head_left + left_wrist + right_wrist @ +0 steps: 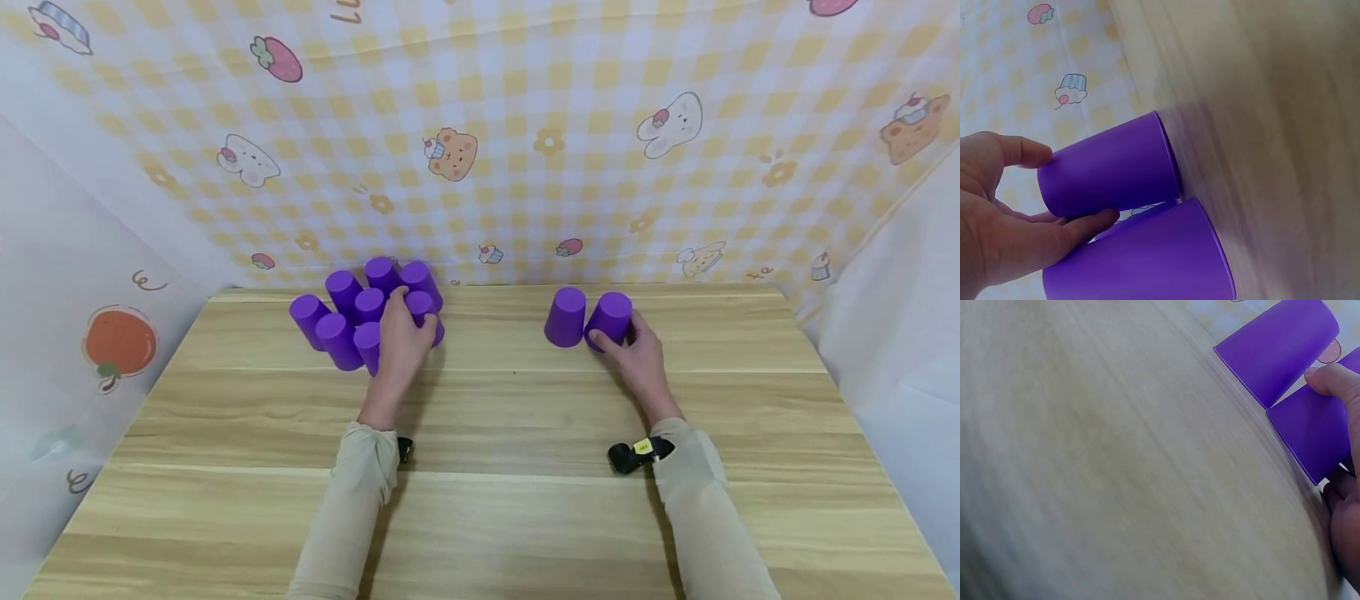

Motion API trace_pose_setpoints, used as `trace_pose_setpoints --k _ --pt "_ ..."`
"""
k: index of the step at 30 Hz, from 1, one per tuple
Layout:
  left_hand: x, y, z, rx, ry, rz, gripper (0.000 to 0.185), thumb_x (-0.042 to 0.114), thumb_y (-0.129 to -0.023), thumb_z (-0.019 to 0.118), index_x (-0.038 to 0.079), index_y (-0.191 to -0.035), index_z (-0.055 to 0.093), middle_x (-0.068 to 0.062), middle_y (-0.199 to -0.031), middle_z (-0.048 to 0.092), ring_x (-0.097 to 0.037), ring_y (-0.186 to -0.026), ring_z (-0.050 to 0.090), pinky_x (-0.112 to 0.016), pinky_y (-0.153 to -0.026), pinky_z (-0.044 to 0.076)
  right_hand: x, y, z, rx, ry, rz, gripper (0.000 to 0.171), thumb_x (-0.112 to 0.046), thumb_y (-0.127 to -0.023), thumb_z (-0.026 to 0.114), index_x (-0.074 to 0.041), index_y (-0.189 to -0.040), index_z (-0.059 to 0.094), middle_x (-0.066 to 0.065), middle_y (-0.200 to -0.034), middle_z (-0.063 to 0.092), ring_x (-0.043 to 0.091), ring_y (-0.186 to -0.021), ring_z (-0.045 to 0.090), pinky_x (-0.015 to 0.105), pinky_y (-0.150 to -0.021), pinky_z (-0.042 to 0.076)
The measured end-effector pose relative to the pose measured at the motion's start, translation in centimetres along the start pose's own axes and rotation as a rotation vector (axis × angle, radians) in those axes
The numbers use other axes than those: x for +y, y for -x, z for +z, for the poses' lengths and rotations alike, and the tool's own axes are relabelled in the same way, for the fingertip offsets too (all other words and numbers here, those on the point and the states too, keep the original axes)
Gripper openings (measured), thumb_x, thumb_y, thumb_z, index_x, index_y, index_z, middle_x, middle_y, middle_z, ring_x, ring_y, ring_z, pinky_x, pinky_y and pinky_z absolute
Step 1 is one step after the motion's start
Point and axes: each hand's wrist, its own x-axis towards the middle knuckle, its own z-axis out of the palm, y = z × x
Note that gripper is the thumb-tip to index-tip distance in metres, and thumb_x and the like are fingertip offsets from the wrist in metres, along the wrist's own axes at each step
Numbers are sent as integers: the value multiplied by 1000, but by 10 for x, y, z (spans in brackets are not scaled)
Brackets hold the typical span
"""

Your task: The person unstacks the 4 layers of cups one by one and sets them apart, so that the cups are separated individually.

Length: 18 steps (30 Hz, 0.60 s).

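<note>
Grasping one cup (422,307) of the cluster (341,321), the left hand (402,343) mirrors the right hand (637,354), its grip around another cup (610,319).

Purple cups (352,312), wood-grain table (495,483), yellow-checked backdrop (525,142).

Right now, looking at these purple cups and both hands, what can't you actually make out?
- Head view: the left hand covers part of the cup cluster, so the exact count is unclear.
- Head view: the right hand hides the near side of the right-hand cup.
- Left wrist view: the lower cup is cut off by the bottom edge.
- Right wrist view: the table is motion-blurred.
</note>
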Motion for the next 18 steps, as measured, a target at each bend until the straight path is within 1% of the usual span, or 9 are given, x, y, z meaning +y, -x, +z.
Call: trace_pose_setpoints --k 3,5,8,9,11,13,15,16,18 --pt "0 3 4 30 31 50 59 1 -81 56 -12 -133 33 -30 -129 43 -36 -121 41 -41 -104 32 17 -6 1 8 4 -2 58 -19 -86 68 4 -133 42 25 -127 49 38 -121 44 47 -104 33" --pt "2 6 8 52 37 101 61 0 -81 57 -11 -135 32 -29 -136 37 -34 -127 35 -46 -108 24 29 -11 2 16 13 -5 61 -23 -85 70 1 -133 42 22 -128 50 35 -121 45 45 -104 33" --pt "7 10 14 92 33 184 60 0 -80 59 -8 -135 37 -26 -142 31 -31 -134 26 -52 -110 14 33 -12 3 21 15 -4 63 -26 -84 70 -1 -134 42 21 -128 51 33 -121 45 44 -104 33" --pt "9 11 15 97 29 204 59 0 -80 59 -7 -134 38 -25 -143 30 -30 -136 23 -55 -110 12 33 -12 3 21 15 -6 64 -28 -84 71 -2 -134 42 20 -128 51 32 -122 45 44 -104 33" --pt "15 13 18 94 40 244 56 -1 -79 60 -5 -132 43 -24 -144 29 -30 -136 22 -53 -110 16 33 -12 3 20 12 -3 64 -28 -84 71 -2 -134 42 20 -128 50 32 -122 44 44 -105 33" --pt "21 16 21 54 53 268 55 -2 -79 62 -3 -131 45 -21 -146 28 -31 -135 24 -48 -109 23 33 -12 3 20 13 0 64 -29 -83 71 -2 -134 42 20 -128 50 32 -122 44 43 -105 33" --pt "27 18 25 -15 64 278 52 -1 -80 62 -2 -130 46 -20 -145 29 -32 -134 27 -44 -108 28 32 -11 3 21 15 4 63 -29 -84 71 -2 -133 43 19 -128 51 31 -122 45 43 -105 33" --pt "29 19 27 -49 72 279 51 0 -81 62 -2 -130 47 -20 -145 30 -33 -133 28 -42 -107 29 33 -11 3 21 16 4 63 -29 -83 71 -2 -133 43 19 -128 51 31 -122 45 43 -105 33" --pt "33 22 31 -113 77 268 51 3 -82 64 -1 -130 47 -20 -144 32 -33 -131 31 -43 -107 30 32 -11 4 21 7 2 63 -28 -83 71 -2 -133 43 19 -128 51 31 -121 45 43 -105 33"
